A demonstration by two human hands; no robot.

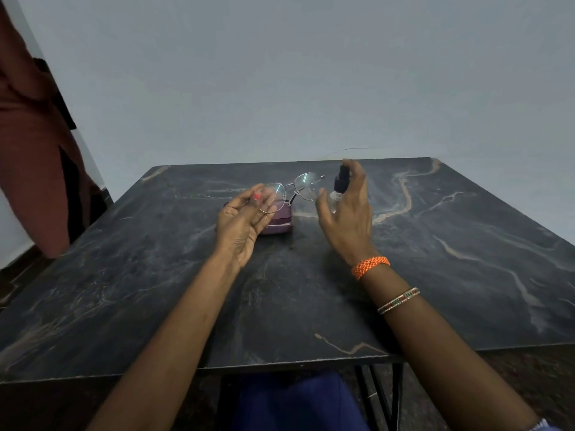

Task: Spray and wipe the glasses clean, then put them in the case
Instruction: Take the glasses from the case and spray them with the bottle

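Our left hand (241, 223) pinches the glasses (295, 189); our right hand (347, 206) grips the spray bottle (339, 189). We should aim squarely at each lens.

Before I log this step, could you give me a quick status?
Left hand holds glasses. Right hand grips spray bottle, aimed at lens. Case shut, behind left hand.

Dark marble-patterned table (435, 244) beneath the fingers, pale grey wall (280, 73) beyond them, another person's rust-brown garment (31, 144) far left of them
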